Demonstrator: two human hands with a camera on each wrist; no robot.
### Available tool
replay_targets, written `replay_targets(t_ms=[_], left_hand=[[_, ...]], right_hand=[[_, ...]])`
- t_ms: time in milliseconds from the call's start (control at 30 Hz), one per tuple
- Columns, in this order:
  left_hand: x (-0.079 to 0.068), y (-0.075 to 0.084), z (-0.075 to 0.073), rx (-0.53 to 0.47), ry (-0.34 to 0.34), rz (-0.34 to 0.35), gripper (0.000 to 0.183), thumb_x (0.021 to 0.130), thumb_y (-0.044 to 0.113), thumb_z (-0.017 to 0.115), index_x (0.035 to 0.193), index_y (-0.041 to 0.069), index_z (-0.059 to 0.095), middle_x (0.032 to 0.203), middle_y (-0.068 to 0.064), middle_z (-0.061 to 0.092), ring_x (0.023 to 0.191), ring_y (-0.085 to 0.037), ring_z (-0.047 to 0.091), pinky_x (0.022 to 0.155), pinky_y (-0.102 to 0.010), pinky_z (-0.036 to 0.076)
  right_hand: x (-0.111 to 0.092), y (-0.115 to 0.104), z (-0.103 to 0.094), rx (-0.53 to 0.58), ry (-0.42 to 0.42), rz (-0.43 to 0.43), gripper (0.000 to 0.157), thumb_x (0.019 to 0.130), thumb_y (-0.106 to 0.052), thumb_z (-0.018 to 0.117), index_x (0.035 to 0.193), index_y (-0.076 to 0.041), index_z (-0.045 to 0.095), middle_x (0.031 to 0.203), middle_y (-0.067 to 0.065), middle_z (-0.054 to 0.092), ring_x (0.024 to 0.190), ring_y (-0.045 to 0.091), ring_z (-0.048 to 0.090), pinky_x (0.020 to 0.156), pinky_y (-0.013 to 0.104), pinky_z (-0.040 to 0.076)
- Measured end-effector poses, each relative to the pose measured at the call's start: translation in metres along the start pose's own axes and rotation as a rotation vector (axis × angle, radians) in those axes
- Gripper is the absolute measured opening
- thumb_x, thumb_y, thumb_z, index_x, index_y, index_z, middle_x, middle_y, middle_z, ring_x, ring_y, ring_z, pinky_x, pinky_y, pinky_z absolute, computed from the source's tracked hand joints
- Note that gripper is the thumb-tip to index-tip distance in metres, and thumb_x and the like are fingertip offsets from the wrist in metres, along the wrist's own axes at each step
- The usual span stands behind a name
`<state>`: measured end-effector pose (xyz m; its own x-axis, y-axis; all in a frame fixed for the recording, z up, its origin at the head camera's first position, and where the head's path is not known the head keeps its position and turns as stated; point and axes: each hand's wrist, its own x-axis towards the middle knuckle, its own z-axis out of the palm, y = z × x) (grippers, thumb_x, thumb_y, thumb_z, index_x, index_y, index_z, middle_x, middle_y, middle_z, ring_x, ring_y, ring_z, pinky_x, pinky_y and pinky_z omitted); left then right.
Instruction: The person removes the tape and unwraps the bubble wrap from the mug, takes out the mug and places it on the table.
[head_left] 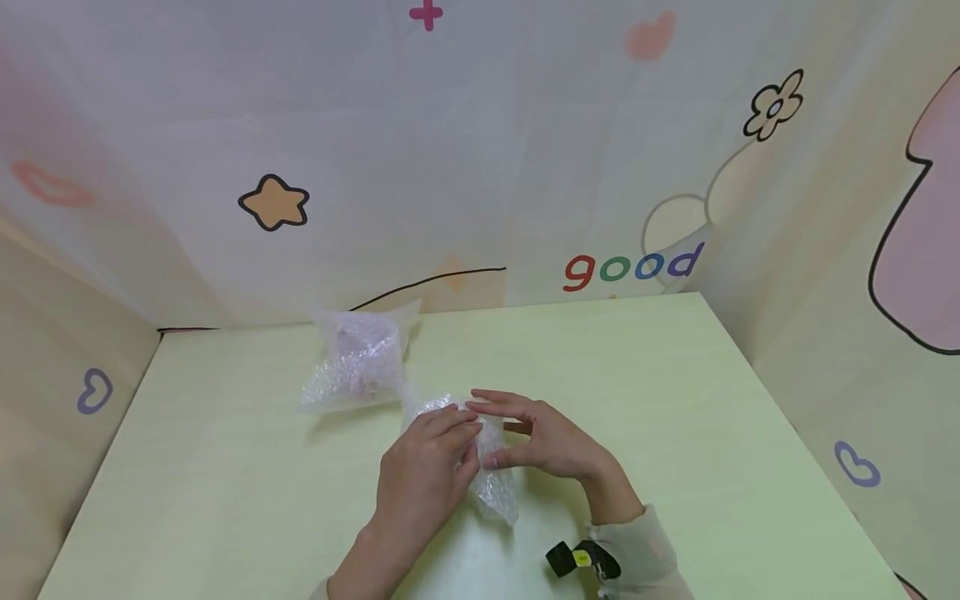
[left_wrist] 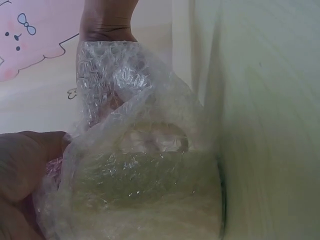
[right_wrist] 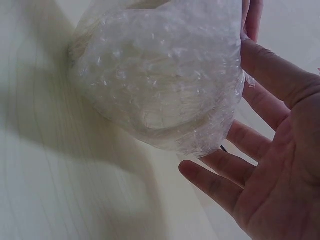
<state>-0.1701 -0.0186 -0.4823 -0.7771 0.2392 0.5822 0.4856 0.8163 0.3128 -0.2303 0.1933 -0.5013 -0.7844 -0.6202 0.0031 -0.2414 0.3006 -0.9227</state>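
A bubble-wrapped bundle stands on the table between both hands. Through the plastic in the left wrist view, a clear, rounded, glass-like vessel shows, with a curved rim or loop near its top. My left hand bends over the bundle's upper left, fingers and thumb pinching the bubble wrap. From the other side comes my right hand, fingers spread and fairly straight, its thumb touching the wrap. In the right wrist view, the lower fingers of that hand extend beside the bundle.
A second bubble-wrapped package, pinkish inside, lies at the back left of the pale table. Printed curtains enclose the back and sides. A small black camera sits at the right wrist.
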Motion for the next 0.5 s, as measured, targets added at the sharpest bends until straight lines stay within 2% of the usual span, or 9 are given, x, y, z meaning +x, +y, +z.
replay_targets(t_ms=[267, 500], left_hand=[[-0.0001, -0.0011, 0.0052, 0.006, 0.093, 0.041, 0.021, 0.076, 0.01, 0.089, 0.096, 0.017, 0.085, 0.107, 0.008, 0.081, 0.106, -0.016, 0.076, 0.096, -0.034, 0.06], [-0.0009, -0.0009, 0.0069, 0.022, 0.103, 0.073, 0.019, 0.079, 0.012, 0.09, 0.097, 0.013, 0.085, 0.106, 0.002, 0.081, 0.104, -0.017, 0.077, 0.096, -0.04, 0.06]], right_hand=[[0.0013, 0.0, -0.0007, 0.016, 0.002, 0.002, 0.067, 0.086, -0.021, 0.086, 0.148, -0.028, 0.059, 0.166, 0.001, 0.041, 0.156, 0.017, 0.033, 0.122, 0.055, 0.037], [0.0008, -0.0001, -0.0003, 0.026, 0.002, 0.004, 0.067, 0.087, -0.021, 0.084, 0.148, -0.026, 0.058, 0.165, 0.003, 0.042, 0.156, 0.018, 0.033, 0.121, 0.054, 0.039]])
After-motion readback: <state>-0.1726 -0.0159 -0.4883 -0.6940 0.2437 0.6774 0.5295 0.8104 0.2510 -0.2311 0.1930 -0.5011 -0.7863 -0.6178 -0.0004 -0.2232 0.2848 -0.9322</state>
